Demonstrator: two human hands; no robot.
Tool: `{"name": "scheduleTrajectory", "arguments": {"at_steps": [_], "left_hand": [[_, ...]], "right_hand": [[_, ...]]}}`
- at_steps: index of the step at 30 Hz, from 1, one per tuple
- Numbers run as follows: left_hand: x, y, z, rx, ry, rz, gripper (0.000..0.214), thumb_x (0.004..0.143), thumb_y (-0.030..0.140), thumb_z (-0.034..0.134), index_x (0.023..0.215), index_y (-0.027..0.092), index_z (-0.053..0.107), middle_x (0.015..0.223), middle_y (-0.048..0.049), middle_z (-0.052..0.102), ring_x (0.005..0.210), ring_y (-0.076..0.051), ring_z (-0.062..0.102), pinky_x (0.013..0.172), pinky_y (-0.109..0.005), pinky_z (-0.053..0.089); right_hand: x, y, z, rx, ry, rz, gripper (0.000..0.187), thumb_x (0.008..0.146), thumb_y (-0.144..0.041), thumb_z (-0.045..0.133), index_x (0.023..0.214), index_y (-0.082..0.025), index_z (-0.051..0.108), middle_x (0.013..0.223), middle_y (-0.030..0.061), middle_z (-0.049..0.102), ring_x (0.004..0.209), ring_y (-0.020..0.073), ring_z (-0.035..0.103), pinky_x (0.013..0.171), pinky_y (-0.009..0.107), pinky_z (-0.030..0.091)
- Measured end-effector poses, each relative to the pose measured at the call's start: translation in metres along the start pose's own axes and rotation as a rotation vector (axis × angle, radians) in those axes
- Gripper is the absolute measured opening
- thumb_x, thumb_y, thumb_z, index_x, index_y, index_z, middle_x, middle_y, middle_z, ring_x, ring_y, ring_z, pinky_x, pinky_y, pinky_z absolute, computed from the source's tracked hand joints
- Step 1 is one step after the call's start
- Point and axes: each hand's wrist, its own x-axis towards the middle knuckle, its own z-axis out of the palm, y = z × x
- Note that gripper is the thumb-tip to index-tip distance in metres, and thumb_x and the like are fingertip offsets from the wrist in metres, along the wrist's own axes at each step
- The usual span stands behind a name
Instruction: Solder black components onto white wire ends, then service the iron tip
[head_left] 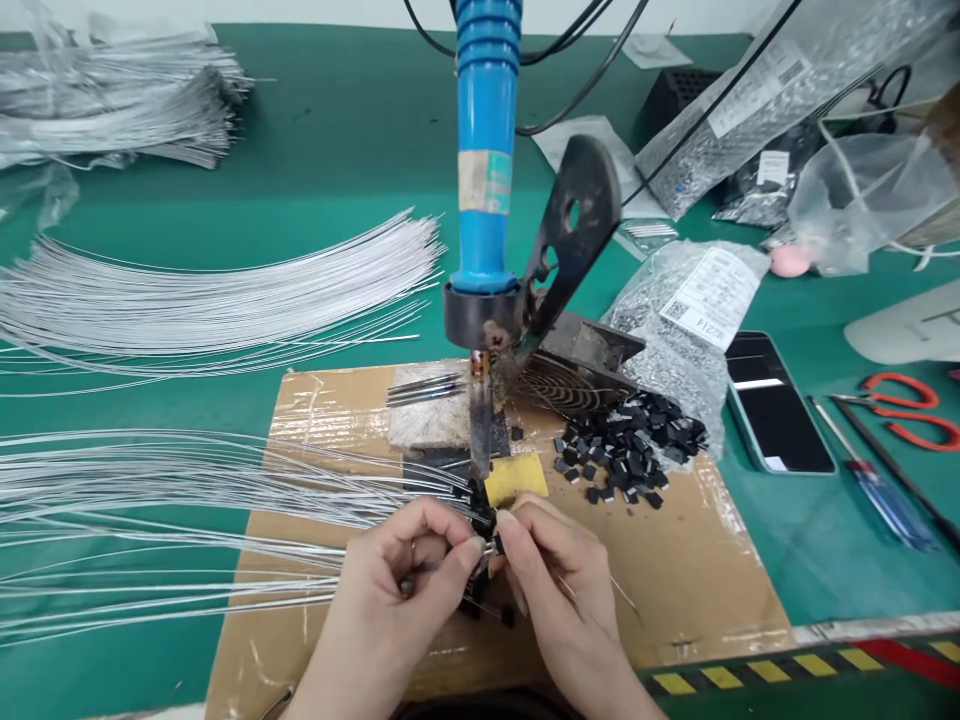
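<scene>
My left hand [409, 575] is closed, thumb and forefinger pinching the end of a thin white wire. Against it, my right hand [562, 570] is closed in a pinch on a small black piece [496, 543], mostly covered by the fingertips. A thin strand [624, 595] sticks out to the right behind the right hand. Just above the fingers, a blue-handled soldering iron [484, 230] points tip down in a black metal holder [574, 220]. White wires [360, 490] run in from the left, with black pieces at their ends by the tip. A yellow pad [517, 478] lies beside the tip.
Brown cardboard [690, 570] covers the green table [337, 110]. A pile of small black pieces [634, 445] lies right of the iron. Further right are a phone [780, 400], a screwdriver [881, 490] and red-handled pliers [904, 405]. Bundled white wires [247, 295] lie left.
</scene>
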Motion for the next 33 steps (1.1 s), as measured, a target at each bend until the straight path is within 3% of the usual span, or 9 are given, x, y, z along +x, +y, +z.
{"name": "scheduleTrajectory", "arguments": {"at_steps": [6, 13, 18, 21, 26, 29, 33], "left_hand": [[-0.001, -0.001, 0.002, 0.078, 0.045, 0.055, 0.024, 0.09, 0.036, 0.074, 0.076, 0.019, 0.065, 0.071, 0.0011, 0.059, 0.059, -0.01, 0.04, 0.056, -0.026, 0.025], [-0.001, -0.007, 0.001, 0.146, -0.007, 0.132, 0.023, 0.095, 0.037, 0.068, 0.079, 0.02, 0.068, 0.076, -0.0002, 0.059, 0.063, -0.012, 0.043, 0.058, -0.028, 0.026], [-0.001, -0.004, -0.001, 0.095, -0.003, 0.078, 0.025, 0.092, 0.039, 0.073, 0.077, 0.021, 0.065, 0.071, 0.0006, 0.059, 0.061, -0.012, 0.041, 0.057, -0.027, 0.026], [0.0, -0.002, -0.003, 0.019, -0.017, 0.024, 0.028, 0.088, 0.041, 0.08, 0.076, 0.02, 0.066, 0.065, 0.0028, 0.052, 0.058, -0.011, 0.033, 0.054, -0.026, 0.019], [0.003, -0.002, -0.005, -0.107, -0.1, -0.059, 0.03, 0.088, 0.045, 0.083, 0.079, 0.019, 0.07, 0.063, 0.0024, 0.052, 0.059, -0.011, 0.034, 0.056, -0.026, 0.021], [0.002, -0.001, -0.003, -0.025, -0.057, -0.02, 0.028, 0.09, 0.042, 0.08, 0.079, 0.02, 0.068, 0.061, 0.0041, 0.051, 0.059, -0.011, 0.033, 0.057, -0.025, 0.021], [-0.001, 0.001, 0.003, 0.059, 0.039, 0.077, 0.022, 0.091, 0.036, 0.076, 0.079, 0.02, 0.068, 0.073, 0.0011, 0.061, 0.062, -0.011, 0.045, 0.057, -0.023, 0.03]], "right_hand": [[0.007, -0.008, -0.004, -0.073, 0.043, -0.031, 0.026, 0.101, -0.036, 0.072, 0.08, -0.022, 0.068, 0.075, -0.0031, 0.055, 0.065, 0.0122, 0.049, 0.056, 0.024, 0.037], [0.004, -0.001, -0.002, 0.096, 0.024, 0.164, 0.041, 0.102, -0.046, 0.072, 0.072, -0.021, 0.061, 0.065, -0.0049, 0.048, 0.057, 0.0109, 0.04, 0.053, 0.025, 0.03], [0.004, -0.005, -0.009, 0.285, -0.081, 0.281, 0.041, 0.103, -0.052, 0.072, 0.079, -0.02, 0.067, 0.058, -0.0067, 0.048, 0.048, 0.0089, 0.041, 0.05, 0.024, 0.03], [0.006, -0.006, -0.011, 0.284, -0.084, 0.242, 0.037, 0.102, -0.05, 0.075, 0.081, -0.019, 0.071, 0.065, -0.0053, 0.052, 0.049, 0.0074, 0.044, 0.05, 0.023, 0.033], [0.005, -0.002, -0.007, 0.25, 0.005, 0.08, 0.029, 0.102, -0.041, 0.075, 0.083, -0.02, 0.076, 0.076, -0.0025, 0.057, 0.05, 0.0069, 0.048, 0.047, 0.022, 0.036], [0.005, -0.004, -0.007, 0.171, 0.015, 0.052, 0.025, 0.104, -0.037, 0.072, 0.086, -0.022, 0.08, 0.075, -0.0012, 0.059, 0.054, 0.009, 0.051, 0.05, 0.022, 0.04], [0.006, -0.014, -0.011, 0.077, 0.035, 0.083, 0.019, 0.1, -0.035, 0.074, 0.088, -0.023, 0.082, 0.078, 0.0002, 0.062, 0.059, 0.0115, 0.054, 0.051, 0.024, 0.04]]}}
